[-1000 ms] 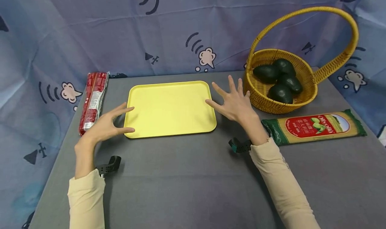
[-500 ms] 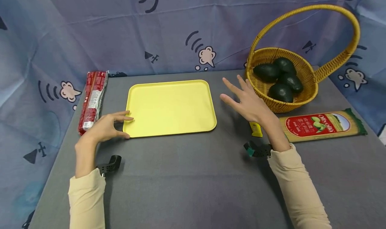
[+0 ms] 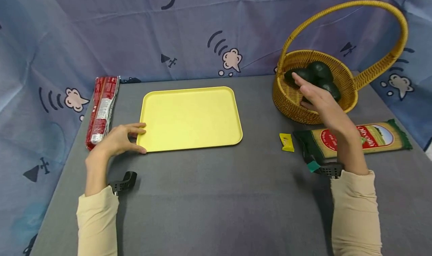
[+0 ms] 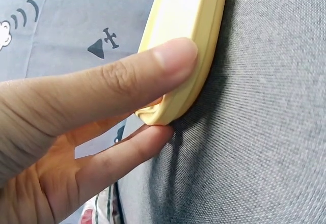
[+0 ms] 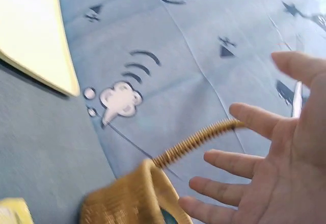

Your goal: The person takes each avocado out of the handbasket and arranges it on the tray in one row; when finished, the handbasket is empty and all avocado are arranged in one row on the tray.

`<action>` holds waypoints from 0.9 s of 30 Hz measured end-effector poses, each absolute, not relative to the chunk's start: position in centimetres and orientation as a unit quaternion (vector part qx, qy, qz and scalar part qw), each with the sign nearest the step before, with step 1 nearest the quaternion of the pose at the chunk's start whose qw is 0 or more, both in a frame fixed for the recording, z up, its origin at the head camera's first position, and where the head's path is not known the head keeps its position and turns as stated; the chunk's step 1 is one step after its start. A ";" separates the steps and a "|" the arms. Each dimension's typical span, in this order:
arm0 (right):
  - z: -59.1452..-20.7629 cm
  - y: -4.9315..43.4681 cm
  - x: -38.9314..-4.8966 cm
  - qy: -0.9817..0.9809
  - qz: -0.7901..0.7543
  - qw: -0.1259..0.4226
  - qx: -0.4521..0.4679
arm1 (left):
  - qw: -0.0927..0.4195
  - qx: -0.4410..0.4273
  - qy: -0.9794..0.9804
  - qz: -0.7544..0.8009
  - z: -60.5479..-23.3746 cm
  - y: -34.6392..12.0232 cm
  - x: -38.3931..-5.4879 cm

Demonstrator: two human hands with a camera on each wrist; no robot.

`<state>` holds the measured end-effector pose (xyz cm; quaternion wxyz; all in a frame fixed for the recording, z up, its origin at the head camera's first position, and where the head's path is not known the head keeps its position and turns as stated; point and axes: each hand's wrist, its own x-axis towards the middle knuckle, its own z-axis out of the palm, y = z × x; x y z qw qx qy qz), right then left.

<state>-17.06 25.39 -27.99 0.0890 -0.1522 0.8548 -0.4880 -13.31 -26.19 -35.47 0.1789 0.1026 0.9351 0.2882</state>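
1. Blue cartoon-print cloth is hanging behind the gray table.
2. Left hand is pinching the yellow tray, which is lying left of the wicker basket.
3. Right hand is hovering near the basket, fingers spread.

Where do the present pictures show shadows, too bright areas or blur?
Head view: soft shadows lie on the grey table; left wrist view: the tray looks nearly white near the frame's top; right wrist view: the basket seems slightly blurred.

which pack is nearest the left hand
The red pack, right beside the left hand; the green-ended pack and small yellow pack lie beyond the tray's opposite end.
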 end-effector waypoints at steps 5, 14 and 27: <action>-28.3 28.7 -17.8 0.819 -0.561 0.089 -0.079 | 0.177 0.101 0.935 0.291 -35.5 -26.1 -13.4; -28.9 34.5 -20.5 0.765 -0.639 0.076 0.008 | 0.187 0.078 0.940 0.275 -35.4 -25.7 -13.4; -29.3 39.2 -24.5 0.786 -0.596 0.163 0.014 | 0.184 0.079 0.941 0.274 -35.3 -25.5 -13.3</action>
